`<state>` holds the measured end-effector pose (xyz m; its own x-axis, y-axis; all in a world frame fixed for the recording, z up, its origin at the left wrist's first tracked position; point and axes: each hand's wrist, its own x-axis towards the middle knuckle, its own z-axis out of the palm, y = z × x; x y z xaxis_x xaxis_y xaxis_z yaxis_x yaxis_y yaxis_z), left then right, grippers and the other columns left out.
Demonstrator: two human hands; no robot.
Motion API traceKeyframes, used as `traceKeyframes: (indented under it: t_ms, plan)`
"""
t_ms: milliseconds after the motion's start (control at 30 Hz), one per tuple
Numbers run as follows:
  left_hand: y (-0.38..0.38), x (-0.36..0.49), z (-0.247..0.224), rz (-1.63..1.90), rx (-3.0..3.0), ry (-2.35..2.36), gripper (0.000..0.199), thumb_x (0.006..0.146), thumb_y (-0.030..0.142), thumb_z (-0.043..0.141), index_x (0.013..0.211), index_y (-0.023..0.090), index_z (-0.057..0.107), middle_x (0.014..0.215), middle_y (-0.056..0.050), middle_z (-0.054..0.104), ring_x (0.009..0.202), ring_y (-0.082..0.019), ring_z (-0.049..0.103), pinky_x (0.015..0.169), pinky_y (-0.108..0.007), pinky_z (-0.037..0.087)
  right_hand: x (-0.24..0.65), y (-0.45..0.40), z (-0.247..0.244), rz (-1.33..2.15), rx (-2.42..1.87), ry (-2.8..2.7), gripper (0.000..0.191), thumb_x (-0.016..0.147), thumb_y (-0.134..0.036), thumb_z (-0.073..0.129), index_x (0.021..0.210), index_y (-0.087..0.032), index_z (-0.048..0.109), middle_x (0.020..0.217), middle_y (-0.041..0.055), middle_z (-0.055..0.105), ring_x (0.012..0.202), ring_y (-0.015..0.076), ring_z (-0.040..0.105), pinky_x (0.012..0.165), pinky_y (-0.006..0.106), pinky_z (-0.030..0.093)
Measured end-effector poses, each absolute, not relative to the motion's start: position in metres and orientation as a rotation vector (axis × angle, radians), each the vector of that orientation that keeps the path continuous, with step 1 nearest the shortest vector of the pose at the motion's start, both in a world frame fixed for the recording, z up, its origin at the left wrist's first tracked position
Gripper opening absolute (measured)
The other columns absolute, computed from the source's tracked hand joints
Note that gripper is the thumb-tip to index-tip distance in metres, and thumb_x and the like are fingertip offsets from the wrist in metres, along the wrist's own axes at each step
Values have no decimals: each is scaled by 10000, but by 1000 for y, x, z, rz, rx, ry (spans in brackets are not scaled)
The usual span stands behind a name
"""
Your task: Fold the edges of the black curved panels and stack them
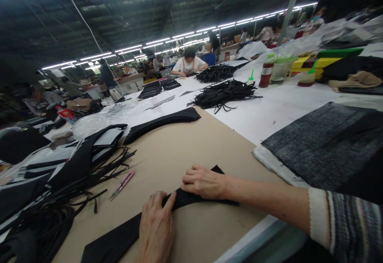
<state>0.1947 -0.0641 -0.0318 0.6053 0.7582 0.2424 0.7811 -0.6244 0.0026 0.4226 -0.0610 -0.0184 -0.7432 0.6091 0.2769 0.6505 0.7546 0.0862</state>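
A long curved black fabric piece (113, 237) lies on the tan board in front of me. My left hand (157, 225) is on the middle of this piece, with bent fingers at its far edge and the thumb alongside. Farther right, my right hand (205, 181) has its fingers curled closed on the same far edge. Its fingertips are partly hidden. Left of my hands, pink-handled thread snips (122, 185) rest on the board. A stack of curved black pieces (163, 124) lies beyond them.
Black strips and panels (72, 171) crowd the left side. Bundles of black strips (224, 93) lie ahead on the white table. Bottles (267, 71) and a glue pot (306, 77) stand back right, behind dark fabric (326, 143). A co-worker (190, 61) sits across.
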Motion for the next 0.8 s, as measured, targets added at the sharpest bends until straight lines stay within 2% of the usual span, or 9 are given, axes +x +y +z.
traceKeyframes:
  t_ms: [100, 267, 367, 500, 800]
  plan:
    - [-64, 210, -32, -420, -2794, -1268, 538, 794, -45, 369, 1227, 206, 564, 1162, -65, 574, 1074, -201, 511, 915, -339, 420, 422, -61, -19, -277, -994, -2708, 78, 944, -177, 510, 886, -170, 563, 860, 11, 561, 800, 163, 460, 681, 322, 291]
    - [-69, 227, -46, -500, -2811, -1337, 510, 803, -54, 334, 1252, 113, 509, 1041, -82, 603, 967, -197, 545, 905, -345, 435, 424, -60, -18, -303, -970, -2711, 86, 932, -179, 529, 849, -170, 548, 839, 5, 567, 765, 153, 459, 674, 324, 301]
    - [-68, 225, -50, -551, -2783, -1318, 489, 831, -33, 324, 1270, 109, 486, 1045, -87, 600, 971, -203, 545, 902, -357, 435, 429, -59, -17, -317, -972, -2723, 53, 929, -172, 520, 892, -160, 555, 819, 4, 569, 737, 147, 463, 676, 318, 309]
    - [-66, 223, -45, -507, -2844, -1324, 491, 842, -25, 319, 1254, 156, 515, 971, -52, 597, 913, -186, 550, 869, -336, 446, 442, -59, -18, -350, -998, -2730, 121, 928, -152, 504, 824, -168, 563, 820, 14, 571, 767, 154, 474, 702, 317, 308]
    - [-67, 229, -32, -379, -2921, -1335, 585, 796, -81, 342, 1258, 206, 556, 962, -32, 592, 929, -170, 529, 885, -308, 434, 452, -64, -23, -376, -957, -2706, 159, 952, -163, 468, 834, -166, 574, 845, 20, 563, 800, 161, 471, 739, 326, 309]
